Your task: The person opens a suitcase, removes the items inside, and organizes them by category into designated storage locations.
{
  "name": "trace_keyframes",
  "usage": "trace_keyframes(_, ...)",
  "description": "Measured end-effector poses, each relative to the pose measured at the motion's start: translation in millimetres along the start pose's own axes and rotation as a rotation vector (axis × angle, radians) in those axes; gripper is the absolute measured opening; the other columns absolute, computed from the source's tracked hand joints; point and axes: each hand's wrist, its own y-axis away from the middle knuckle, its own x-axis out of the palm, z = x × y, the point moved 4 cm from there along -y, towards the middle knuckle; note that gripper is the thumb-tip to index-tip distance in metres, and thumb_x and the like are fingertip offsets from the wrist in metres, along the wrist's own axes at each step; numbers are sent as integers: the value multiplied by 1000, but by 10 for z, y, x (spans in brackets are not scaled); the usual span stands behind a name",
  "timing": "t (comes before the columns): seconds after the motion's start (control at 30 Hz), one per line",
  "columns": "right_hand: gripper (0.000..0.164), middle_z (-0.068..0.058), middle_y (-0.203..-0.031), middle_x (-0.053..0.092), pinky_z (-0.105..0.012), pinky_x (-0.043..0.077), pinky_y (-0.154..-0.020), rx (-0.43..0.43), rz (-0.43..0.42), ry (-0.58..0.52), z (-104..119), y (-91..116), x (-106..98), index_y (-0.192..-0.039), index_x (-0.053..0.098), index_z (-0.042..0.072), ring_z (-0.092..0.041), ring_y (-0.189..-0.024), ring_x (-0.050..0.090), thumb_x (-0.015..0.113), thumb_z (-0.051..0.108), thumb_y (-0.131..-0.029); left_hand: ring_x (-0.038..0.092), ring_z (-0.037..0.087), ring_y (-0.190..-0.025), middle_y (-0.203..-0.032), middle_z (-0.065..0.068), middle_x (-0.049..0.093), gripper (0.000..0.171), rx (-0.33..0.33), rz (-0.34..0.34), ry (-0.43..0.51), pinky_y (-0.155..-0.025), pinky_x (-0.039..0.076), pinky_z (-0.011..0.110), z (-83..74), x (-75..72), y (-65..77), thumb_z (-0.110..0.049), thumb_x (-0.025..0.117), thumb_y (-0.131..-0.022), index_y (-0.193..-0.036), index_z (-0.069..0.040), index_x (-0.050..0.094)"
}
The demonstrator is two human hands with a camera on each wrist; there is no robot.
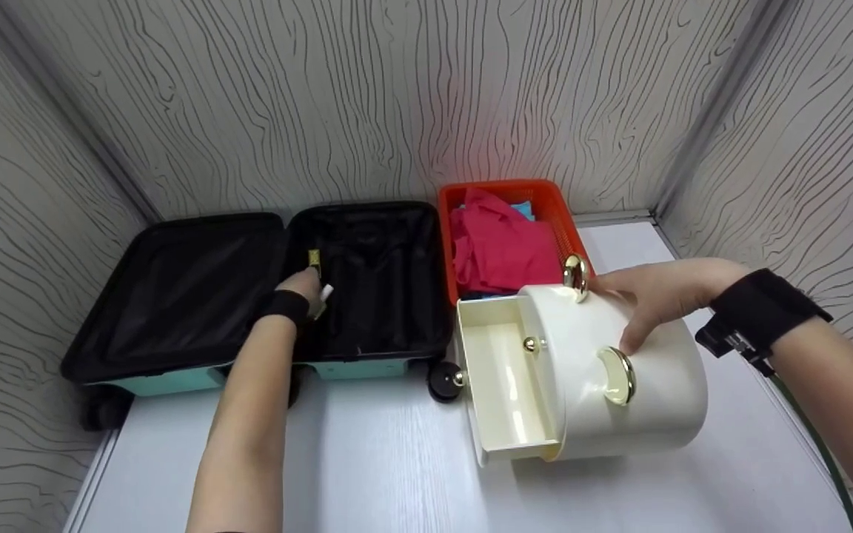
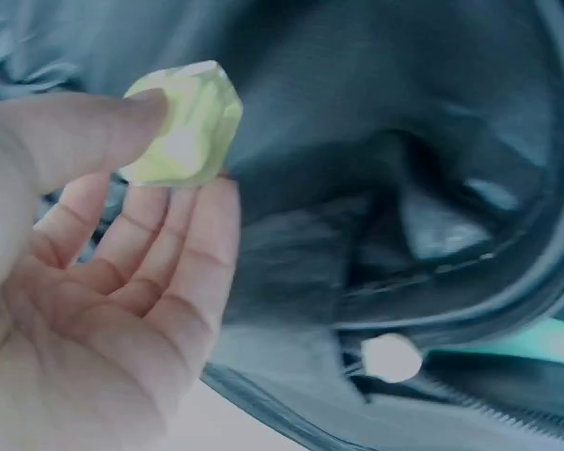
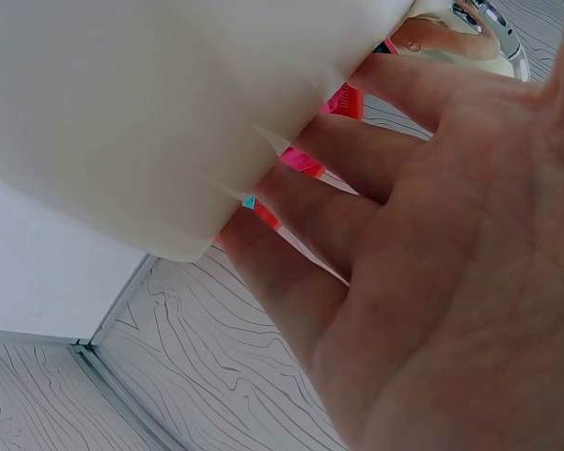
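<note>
My left hand (image 1: pixel 304 287) reaches into the right half of an open suitcase (image 1: pixel 386 296) with black lining. Its thumb and fingertips pinch a small yellow piece (image 2: pixel 183 127) with a shiny, angular surface; I cannot tell what kind of thing it is. On the right, a white rounded drawer box (image 1: pixel 649 403) lies tilted, its drawer (image 1: pixel 497 370) pulled out toward the left. My right hand (image 1: pixel 667 292) holds it, the thumb on the near side by a gold-edged handle (image 1: pixel 621 376). In the right wrist view, the other fingers (image 3: pixel 357 155) press on its far side.
Behind the box stands a red basket (image 1: pixel 567 237) with folded pink cloth (image 1: pixel 504 248) and some blue cloth. The suitcase's other half (image 1: pixel 182 289) lies flat at the left. A black wheel (image 1: pixel 443 381) sits close beside the drawer. Patterned walls (image 1: pixel 367 96) enclose the white table (image 1: pixel 382 459).
</note>
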Motion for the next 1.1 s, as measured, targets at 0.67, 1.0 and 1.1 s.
trace_keyframes(0.67, 94, -7, -123, 58, -47, 53, -89, 1, -5, -12, -18, 1, 7, -156, 40, 17, -28, -114, 55, 88, 32, -77, 66, 18, -85, -101, 7, 72, 21, 421, -112, 287, -78, 56, 31, -1675, -158, 466, -11, 73, -93, -113, -3, 75)
trace_keyframes(1.0, 92, -7, -120, 59, -45, 53, -89, -6, 4, -25, -10, 5, 8, -155, 41, 19, -27, -114, 56, 88, 30, -76, 45, 9, -62, -63, -9, 55, 12, 570, 70, 105, -59, 39, 21, -2383, 155, 794, -18, 83, -84, -82, -7, 80)
trace_keyframes(1.1, 95, -7, -123, 58, -46, 52, -90, 4, -7, -21, -19, 9, 12, -156, 40, 17, -28, -115, 55, 88, 31, -76, 47, 9, -63, -63, -9, 56, 11, 601, 110, -26, -60, 40, 21, -2521, 288, 870, -17, 84, -80, -80, -7, 79)
